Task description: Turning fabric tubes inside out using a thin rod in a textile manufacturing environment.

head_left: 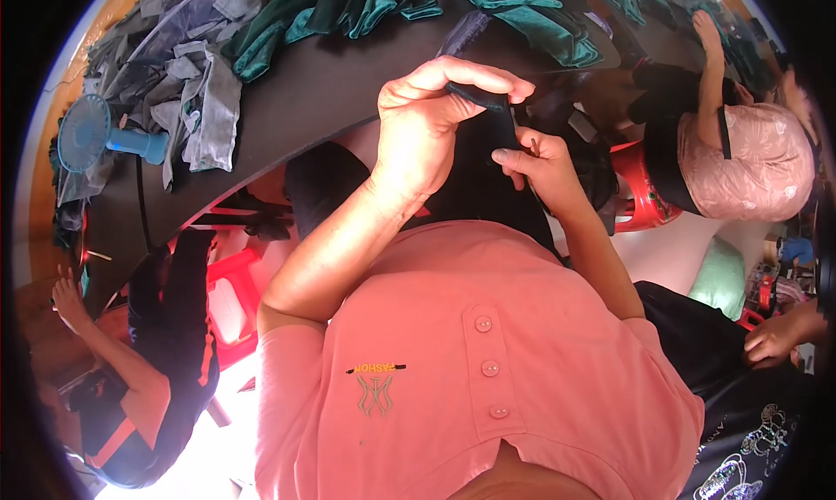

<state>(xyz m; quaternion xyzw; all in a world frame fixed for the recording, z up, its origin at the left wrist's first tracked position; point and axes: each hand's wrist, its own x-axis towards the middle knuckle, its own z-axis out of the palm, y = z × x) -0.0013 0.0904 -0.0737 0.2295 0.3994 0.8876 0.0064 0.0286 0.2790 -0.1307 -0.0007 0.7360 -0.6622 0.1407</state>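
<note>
Just past the near edge of the dark table, I hold a small dark strip of cloth [500, 124] up between my two hands. My left hand [416, 138] is bent over it, its thumb and fingers closed on the upper end. Lower down and to the right, my right hand [547, 171] pinches the strip near its lower end with thumb and forefinger. A thin dark tip shows by the right forefinger, too small to name. Part of the strip is hidden behind my left fingers.
On the dark table [305, 91] lie grey cloth pieces [205, 99] and green velvet pieces [348, 8]. A blue fan [87, 134] stands at the left. People sit at both sides, one on a red stool [640, 182]. A pale green sack [721, 273] is at the right.
</note>
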